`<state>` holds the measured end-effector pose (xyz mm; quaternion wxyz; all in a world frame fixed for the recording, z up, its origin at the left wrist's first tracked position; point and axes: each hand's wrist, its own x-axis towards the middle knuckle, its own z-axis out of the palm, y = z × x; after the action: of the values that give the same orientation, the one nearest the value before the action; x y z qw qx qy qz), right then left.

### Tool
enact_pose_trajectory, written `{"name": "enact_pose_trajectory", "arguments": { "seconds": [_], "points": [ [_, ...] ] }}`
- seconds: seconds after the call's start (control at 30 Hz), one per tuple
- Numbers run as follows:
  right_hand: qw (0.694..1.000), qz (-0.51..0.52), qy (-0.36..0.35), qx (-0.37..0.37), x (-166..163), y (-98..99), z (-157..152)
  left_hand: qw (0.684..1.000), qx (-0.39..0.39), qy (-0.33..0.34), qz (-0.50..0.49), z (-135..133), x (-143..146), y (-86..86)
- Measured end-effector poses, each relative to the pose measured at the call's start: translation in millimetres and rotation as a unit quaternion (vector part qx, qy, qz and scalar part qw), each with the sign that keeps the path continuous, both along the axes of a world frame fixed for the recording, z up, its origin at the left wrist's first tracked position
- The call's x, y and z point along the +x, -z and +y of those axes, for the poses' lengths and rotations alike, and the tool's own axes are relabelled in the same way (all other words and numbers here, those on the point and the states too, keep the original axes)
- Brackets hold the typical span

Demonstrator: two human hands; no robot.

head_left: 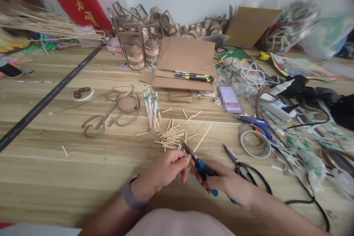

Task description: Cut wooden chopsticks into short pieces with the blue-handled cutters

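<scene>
In the head view my left hand (173, 166) is closed, its thumb and fingers pinching the lower end of a thin wooden stick (204, 137). The stick slants up and to the right over the table. My right hand (218, 177) is wrapped round the blue and black handles of a pair of pliers (200, 163). The metal jaws lie beside the stick, close to my left fingertips; whether they touch it I cannot tell. Just beyond my hands is a loose pile of short cut stick pieces (170, 136). Behind it lie several paper-wrapped sticks (151, 108).
Black-handled scissors (240, 162) lie right of my right hand, near a blue glue gun (257, 123) and a tape roll (256, 143). Two utility knives (193, 76) rest on cardboard (188, 55). Small woven lanterns (134, 56) crowd the wall. A phone (230, 98) lies right of centre.
</scene>
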<state>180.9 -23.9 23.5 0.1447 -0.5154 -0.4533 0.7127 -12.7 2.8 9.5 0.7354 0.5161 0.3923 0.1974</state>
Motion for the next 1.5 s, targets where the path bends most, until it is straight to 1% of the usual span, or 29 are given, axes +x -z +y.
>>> {"name": "enact_pose_trajectory", "arguments": {
  "seconds": [0.1, 0.17, 0.23, 0.33, 0.4, 0.43, 0.47, 0.53, 0.57, 0.6, 0.63, 0.67, 0.73, 0.8, 0.83, 0.97, 1.03, 1.1, 1.13, 1.2, 1.33, 1.43, 1.47, 1.5],
  "points": [
    [0.999, -0.032, -0.016, 0.024, 1.0, 0.4, 0.4, 1.0, 0.021, 0.011, 0.006, -0.8, -0.1, -0.9],
    [0.997, -0.05, -0.025, 0.051, 1.4, -5.0, 1.8, 0.999, 0.029, 0.013, -0.002, -1.7, 0.2, -0.6],
    [0.995, -0.048, -0.027, 0.081, 2.6, -11.7, 3.2, 0.999, 0.039, 0.0, -0.014, -2.1, 0.1, -0.6],
    [0.992, -0.043, -0.038, 0.111, 8.1, -16.0, 4.1, 0.996, 0.064, -0.06, -0.017, -0.5, -2.2, -2.0],
    [0.98, -0.096, -0.043, 0.167, 13.7, -12.6, 4.6, 0.989, 0.094, -0.111, 0.021, 1.8, -5.0, -3.0],
    [0.965, -0.144, -0.03, 0.219, 16.4, -9.6, 5.4, 0.984, 0.111, -0.125, 0.055, 2.9, -6.3, -3.3],
    [0.939, -0.194, -0.006, 0.285, 18.6, -6.1, 6.6, 0.979, 0.13, -0.126, 0.093, 3.7, -7.2, -3.2],
    [0.865, -0.264, 0.038, 0.424, 20.1, 0.7, 10.5, 0.967, 0.171, -0.101, 0.161, 3.9, -7.4, -2.4],
    [0.832, -0.275, 0.046, 0.48, 19.1, 3.5, 13.2, 0.96, 0.192, -0.083, 0.184, 3.3, -6.6, -1.7],
    [0.808, -0.273, 0.04, 0.521, 16.7, 5.9, 16.1, 0.954, 0.213, -0.067, 0.2, 2.3, -5.4, -0.8],
    [0.796, -0.264, 0.023, 0.544, 13.4, 8.0, 19.0, 0.947, 0.232, -0.055, 0.214, 1.1, -4.0, 0.3],
    [0.793, -0.253, 0.005, 0.554, 9.2, 10.0, 21.7, 0.94, 0.249, -0.047, 0.227, -0.2, -2.5, 1.6],
    [0.8, -0.243, -0.019, 0.548, 0.1, 14.2, 25.9, 0.926, 0.276, -0.035, 0.255, -2.3, -0.1, 4.5],
    [0.809, -0.257, -0.021, 0.528, -8.0, 19.3, 27.8, 0.908, 0.308, -0.027, 0.282, -3.4, 1.4, 7.1],
    [0.808, -0.274, -0.018, 0.521, -11.4, 22.1, 28.0, 0.897, 0.329, -0.023, 0.295, -3.5, 2.0, 8.1],
    [0.779, -0.353, -0.012, 0.519, -21.2, 32.5, 25.6, 0.834, 0.414, -0.01, 0.365, -3.5, 3.8, 8.8],
    [0.769, -0.379, -0.013, 0.515, -24.6, 36.1, 24.0, 0.803, 0.441, -0.006, 0.401, -4.3, 4.5, 7.8],
    [0.766, -0.394, -0.015, 0.507, -26.9, 38.1, 23.0, 0.782, 0.454, -0.003, 0.427, -5.6, 4.9, 7.4],
    [0.766, -0.399, -0.016, 0.504, -27.6, 38.6, 22.6, 0.776, 0.457, -0.002, 0.435, -6.3, 4.9, 7.8],
    [0.764, -0.409, -0.015, 0.499, -28.7, 38.5, 22.1, 0.776, 0.457, -0.006, 0.435, -7.5, 4.7, 9.8],
    [0.76, -0.428, -0.027, 0.487, -33.3, 36.5, 20.5, 0.806, 0.452, -0.037, 0.381, -9.7, 6.1, 16.9],
    [0.76, -0.443, -0.025, 0.474, -36.7, 34.7, 20.9, 0.823, 0.428, -0.063, 0.367, -10.5, 8.5, 19.2],
    [0.771, -0.431, -0.015, 0.469, -35.9, 33.6, 22.0, 0.832, 0.416, -0.075, 0.359, -10.1, 8.6, 18.4],
    [0.788, -0.406, -0.004, 0.463, -33.5, 31.9, 23.7, 0.844, 0.401, -0.086, 0.345, -9.0, 7.9, 16.9]
  ]
}}
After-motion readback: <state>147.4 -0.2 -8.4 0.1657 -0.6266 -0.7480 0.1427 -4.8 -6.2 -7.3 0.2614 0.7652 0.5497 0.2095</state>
